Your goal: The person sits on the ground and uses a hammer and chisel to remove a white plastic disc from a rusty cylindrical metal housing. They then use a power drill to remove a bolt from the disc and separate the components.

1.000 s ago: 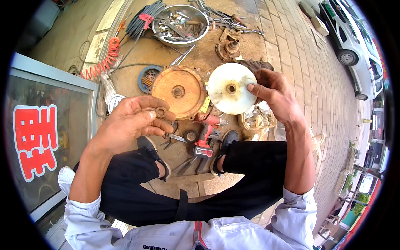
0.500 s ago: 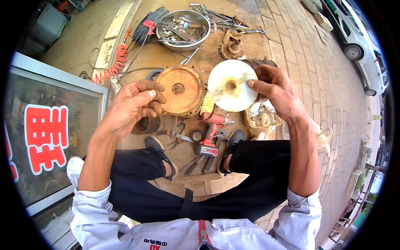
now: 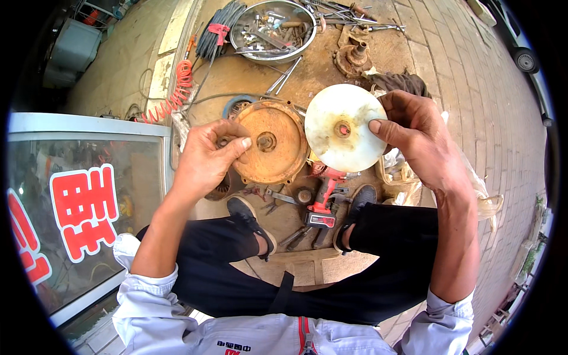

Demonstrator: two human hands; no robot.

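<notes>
My right hand (image 3: 417,133) pinches the right edge of a white plastic disc (image 3: 331,139) between thumb and fingers. The disc is stained yellow-brown around its central hole and faces up. Below my left hand's fingertips, a round rusty metal housing (image 3: 284,155) with a shaft stub at its centre stands on the ground. My left hand (image 3: 213,155) is at the left rim of that housing, thumb and forefinger drawn together. Whatever may be between those fingers is too small or hidden to make out.
A red cordless impact driver (image 3: 324,198) lies between my feet among hand tools. Ahead are a metal bowl (image 3: 239,44) of small parts, a cable coil (image 3: 220,26) and a rusty flanged part (image 3: 353,59). A glass-panelled frame (image 3: 136,171) stands left; a red coiled hose (image 3: 182,77) is beyond it.
The view has shifted, so most things sit farther right in it. My left thumb and forefinger have come together toward the housing's shaft. The disc stays in my right hand.
</notes>
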